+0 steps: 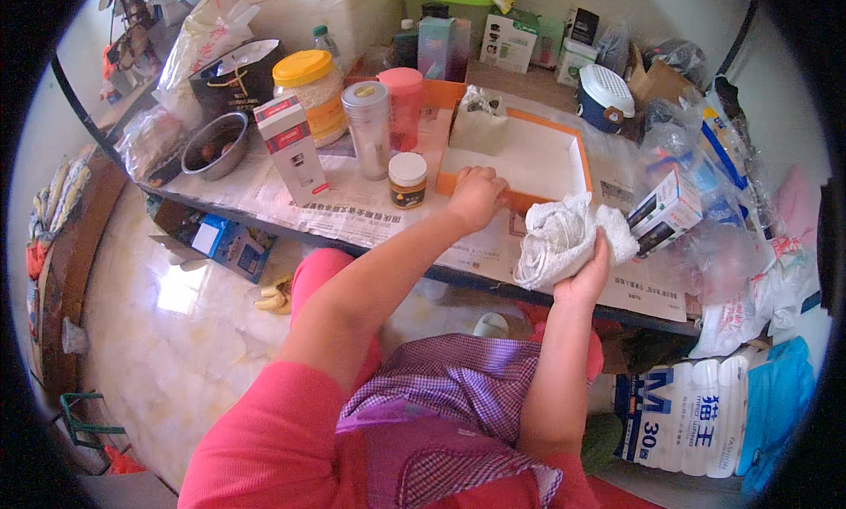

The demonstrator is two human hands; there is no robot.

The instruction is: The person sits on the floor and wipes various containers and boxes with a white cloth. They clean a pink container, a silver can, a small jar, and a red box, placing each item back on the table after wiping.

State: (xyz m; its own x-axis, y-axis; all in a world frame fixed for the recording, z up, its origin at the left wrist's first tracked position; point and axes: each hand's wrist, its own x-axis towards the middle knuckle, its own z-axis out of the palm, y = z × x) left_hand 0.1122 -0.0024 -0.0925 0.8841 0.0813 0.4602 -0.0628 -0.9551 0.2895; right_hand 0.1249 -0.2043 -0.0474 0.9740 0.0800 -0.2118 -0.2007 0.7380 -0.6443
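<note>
My left hand [477,195] lies at the near edge of a shallow white box with orange sides [581,153], its fingers curled over the rim. In my right hand [587,268] is a bundled white cloth [555,244], held just right of the box's near corner. A cream fabric pouch [477,127] with a gathered top sits at the box's left end. Left of my left hand stands a small jar with a white lid [408,178]. Behind it are a clear lidded tumbler [367,129] and a pink plastic cup [402,106].
Newspaper [370,213] covers the table. On its left stand a white-and-red carton [291,149], a yellow-lidded jar [310,96] and a metal bowl [215,145]. At right are a small printed box [664,211], plastic bags [720,258] and a blue container with a white lid [605,99].
</note>
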